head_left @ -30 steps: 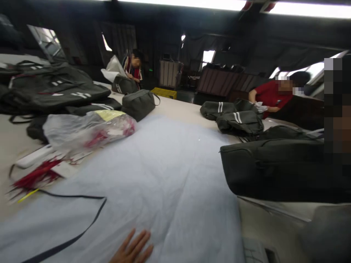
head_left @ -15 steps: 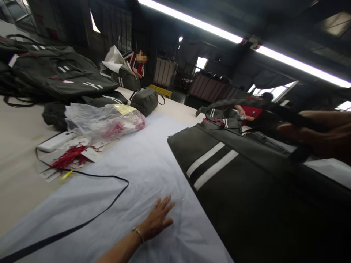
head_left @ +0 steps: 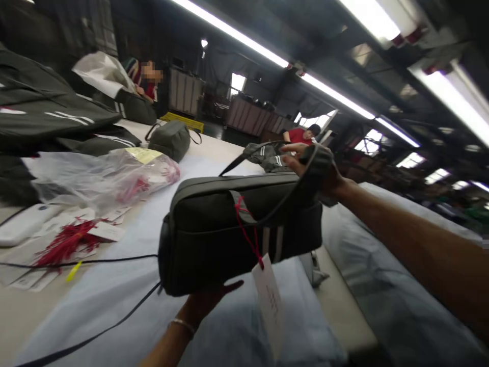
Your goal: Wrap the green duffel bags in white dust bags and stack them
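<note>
A dark grey duffel bag (head_left: 214,244) hangs in front of me, tilted, above the pale blue cloth (head_left: 153,224). It has two white stripes, and a white hang tag (head_left: 268,293) dangles from it on a red cord. My right hand (head_left: 324,171) is closed round the bag's raised handle straps. Under the bag's bottom edge is my left hand (head_left: 204,305), wearing a bracelet, its thumb stretched out. The bag hides its other fingers; whether the palm touches the bag I cannot tell.
Red-corded tags (head_left: 72,239) lie at the left near a clear plastic bag (head_left: 99,173). A black cord (head_left: 114,323) crosses the cloth. Dark bags (head_left: 49,107) are piled behind. Two people work across the table, one in red (head_left: 300,135). Pale blue covered material (head_left: 367,255) lies right.
The duffel bag has swung left and turned, now over the cloth, showing its tag. My right hand has come into clear view with the straps. My left hand is now partly behind the bag.
</note>
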`<state>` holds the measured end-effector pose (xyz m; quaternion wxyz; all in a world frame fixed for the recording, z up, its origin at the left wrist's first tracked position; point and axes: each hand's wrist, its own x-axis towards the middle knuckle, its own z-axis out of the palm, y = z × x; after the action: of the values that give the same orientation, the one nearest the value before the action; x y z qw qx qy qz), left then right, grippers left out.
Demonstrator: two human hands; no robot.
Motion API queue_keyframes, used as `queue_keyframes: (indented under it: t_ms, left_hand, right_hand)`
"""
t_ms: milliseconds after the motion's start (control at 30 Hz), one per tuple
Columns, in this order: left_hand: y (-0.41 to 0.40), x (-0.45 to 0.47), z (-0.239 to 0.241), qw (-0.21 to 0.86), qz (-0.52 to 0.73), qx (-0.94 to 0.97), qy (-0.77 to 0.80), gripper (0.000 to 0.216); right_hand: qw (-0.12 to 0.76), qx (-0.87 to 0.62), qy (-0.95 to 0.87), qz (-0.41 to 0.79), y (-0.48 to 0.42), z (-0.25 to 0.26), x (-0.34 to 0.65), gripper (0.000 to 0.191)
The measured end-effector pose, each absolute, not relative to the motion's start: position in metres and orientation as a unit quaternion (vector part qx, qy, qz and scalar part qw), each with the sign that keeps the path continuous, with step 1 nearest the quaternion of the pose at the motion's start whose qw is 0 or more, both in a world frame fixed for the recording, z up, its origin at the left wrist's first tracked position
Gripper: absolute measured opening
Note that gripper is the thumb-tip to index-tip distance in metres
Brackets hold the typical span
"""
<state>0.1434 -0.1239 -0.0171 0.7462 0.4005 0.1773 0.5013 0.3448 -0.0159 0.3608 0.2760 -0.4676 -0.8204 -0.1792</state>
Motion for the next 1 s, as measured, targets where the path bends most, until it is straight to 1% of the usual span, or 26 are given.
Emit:
queue_keyframes:
  t_ms: [100, 167, 233, 300, 500, 633, 767, 900, 933, 1000]
  left_hand:
    - [-0.100, 0.149, -0.008, 0.833, 0.482, 0.237, 0.133, 0.023]
    - [-0.083, 0.153, -0.001, 0.869, 0.468, 0.075, 0.143, 0.021]
    - [-0.068, 0.155, 0.006, 0.862, 0.469, -0.037, 0.189, 0.023]
    - [-0.054, 0.158, 0.010, 0.843, 0.483, -0.083, 0.224, 0.026]
    - [-0.019, 0.168, 0.008, 0.814, 0.497, -0.147, 0.262, 0.023]
    - [0.000, 0.172, -0.005, 0.803, 0.511, -0.144, 0.270, 0.021]
    - [0.014, 0.178, -0.025, 0.797, 0.519, -0.124, 0.283, 0.022]
    - [0.015, 0.182, -0.052, 0.792, 0.509, -0.106, 0.319, 0.028]
    - [0.012, 0.181, -0.059, 0.792, 0.501, -0.104, 0.331, 0.027]
    - [0.005, 0.174, -0.071, 0.795, 0.485, -0.096, 0.351, 0.023]
  right_hand:
    - [0.328, -0.438, -0.822, -0.159, 0.000, 0.348, 0.328, 0.023]
    - [0.346, -0.405, -0.835, -0.137, 0.012, 0.339, 0.316, 0.022]
    - [0.345, -0.385, -0.848, -0.117, 0.023, 0.330, 0.306, 0.021]
    - [0.349, -0.379, -0.851, -0.103, 0.033, 0.321, 0.301, 0.022]
    - [0.368, -0.358, -0.855, -0.075, 0.047, 0.286, 0.307, 0.023]
    - [0.370, -0.340, -0.863, -0.052, 0.056, 0.268, 0.314, 0.023]
    - [0.409, -0.361, -0.838, -0.021, 0.061, 0.248, 0.326, 0.021]
    - [0.478, -0.448, -0.755, 0.032, 0.049, 0.199, 0.345, 0.020]
    - [0.479, -0.466, -0.742, 0.049, 0.043, 0.181, 0.350, 0.020]
    - [0.452, -0.495, -0.738, 0.077, 0.029, 0.148, 0.359, 0.020]
